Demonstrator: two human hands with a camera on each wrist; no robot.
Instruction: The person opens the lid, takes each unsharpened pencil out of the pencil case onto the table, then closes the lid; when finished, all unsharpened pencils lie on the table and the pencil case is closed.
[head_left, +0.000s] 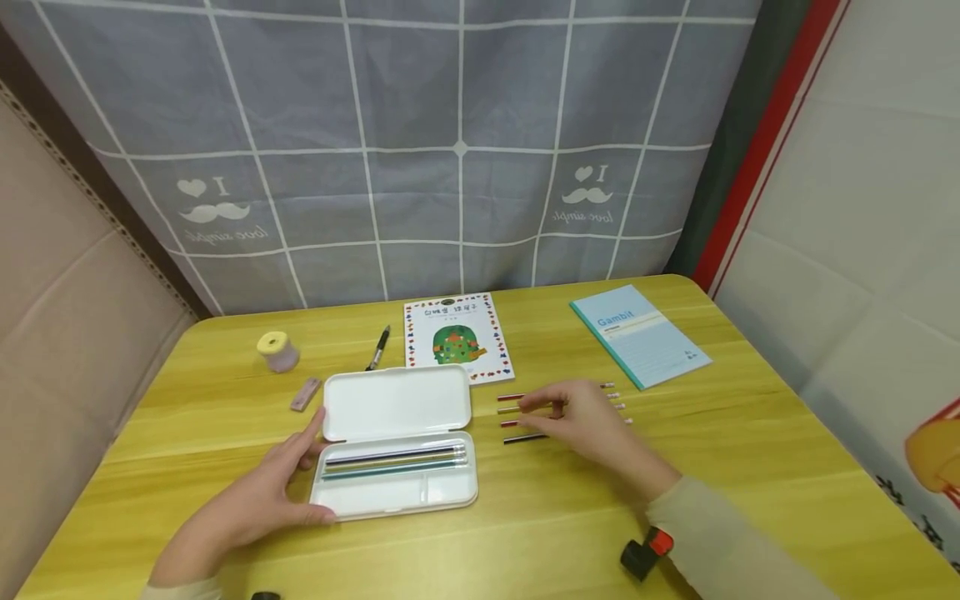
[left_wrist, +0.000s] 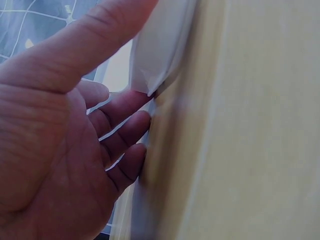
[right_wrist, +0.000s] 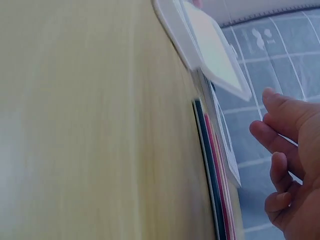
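A white pencil case (head_left: pixel 397 403) lies with its lid raised, several pencils (head_left: pixel 393 461) inside its tray. At its left end is my left hand (head_left: pixel 258 492), thumb on the front edge and index finger by the hinge corner. The left wrist view shows my left hand (left_wrist: pixel 65 140) holding the case (left_wrist: pixel 157 45) between thumb and index finger. My right hand (head_left: pixel 581 417) hovers over several pencils (head_left: pixel 522 438) lying side by side, partly covering them. In the right wrist view my right hand (right_wrist: pixel 295 155) has nothing between its parted thumb and index finger, beside the pencils (right_wrist: pixel 207 155).
Behind the case lie a picture book (head_left: pixel 457 337) and a black pen (head_left: pixel 379 347). A small pinkish block (head_left: pixel 305 394) and a yellow-topped container (head_left: pixel 278 352) are at the left. A light-blue notebook (head_left: pixel 641 336) lies at the back right of the wooden table (head_left: pixel 555 533).
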